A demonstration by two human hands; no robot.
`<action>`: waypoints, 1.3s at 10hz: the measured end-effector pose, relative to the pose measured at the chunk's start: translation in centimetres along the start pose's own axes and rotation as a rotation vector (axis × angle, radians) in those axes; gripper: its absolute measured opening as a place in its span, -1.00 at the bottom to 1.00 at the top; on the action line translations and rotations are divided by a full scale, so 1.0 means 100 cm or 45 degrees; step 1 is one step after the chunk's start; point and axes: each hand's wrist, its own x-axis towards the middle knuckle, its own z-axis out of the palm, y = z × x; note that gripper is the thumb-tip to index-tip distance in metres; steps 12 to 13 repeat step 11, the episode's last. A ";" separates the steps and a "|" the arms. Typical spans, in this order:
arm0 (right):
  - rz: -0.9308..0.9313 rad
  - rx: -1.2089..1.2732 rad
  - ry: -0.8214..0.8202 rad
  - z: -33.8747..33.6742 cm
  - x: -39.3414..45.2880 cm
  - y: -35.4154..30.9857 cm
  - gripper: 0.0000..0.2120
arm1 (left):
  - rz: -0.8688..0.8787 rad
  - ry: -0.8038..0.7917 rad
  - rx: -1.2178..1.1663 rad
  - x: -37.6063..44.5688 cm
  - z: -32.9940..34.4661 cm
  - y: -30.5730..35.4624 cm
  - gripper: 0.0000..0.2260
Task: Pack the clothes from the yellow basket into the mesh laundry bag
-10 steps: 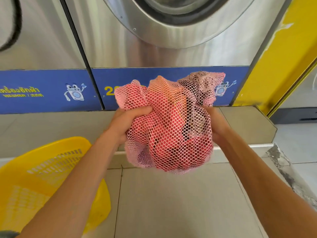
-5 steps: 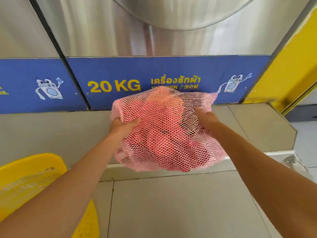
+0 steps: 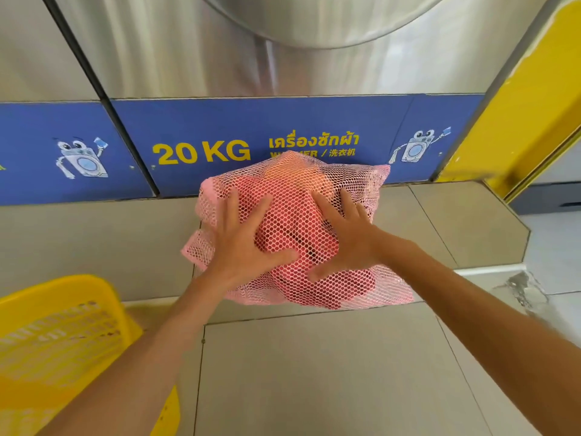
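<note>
Pink mesh lies flat under 2 sets of splayed fingers: the left hand (image 3: 242, 243) and the right hand (image 3: 347, 240) both press palm-down with fingers apart, clamped on nothing, on top of the mesh laundry bag (image 3: 292, 212). Red clothes (image 3: 301, 256) bulge between and just beyond the fingertips. Beneath the palms the bag sits on the tiled step (image 3: 94, 247), its near edge overhanging the step's lip toward the wrists. Because neither hand grips, I judge that a hard push could roll the soft bundle off that lip; whether the bag's mouth is closed cannot be told, so clothes might spill. Well to the left of the left wrist, the yellow basket (image 3: 63, 341) looks empty where visible.
</note>
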 end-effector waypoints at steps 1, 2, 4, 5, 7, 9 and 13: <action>0.064 -0.113 0.146 0.016 0.003 -0.001 0.39 | -0.016 -0.338 0.156 -0.001 0.018 -0.001 0.27; 0.098 -0.051 0.306 0.020 0.017 -0.003 0.19 | -0.028 -0.437 0.198 0.013 0.026 -0.005 0.39; 0.097 -0.068 0.493 0.017 0.055 0.002 -0.03 | 0.020 -0.235 0.389 0.053 0.032 -0.016 0.37; 0.132 -0.055 0.573 0.020 0.068 0.006 -0.13 | -0.004 -0.122 0.443 0.063 0.044 -0.008 0.31; 0.155 -0.015 0.563 0.040 0.062 0.009 -0.21 | -0.008 -0.101 0.460 0.055 0.052 -0.014 0.27; 0.195 -0.035 0.398 0.020 0.039 0.000 -0.05 | -0.034 -0.226 0.470 0.038 0.027 0.003 0.31; 0.210 -0.015 0.373 -0.006 -0.001 -0.021 -0.14 | -0.071 -0.343 0.395 0.005 -0.020 0.029 0.19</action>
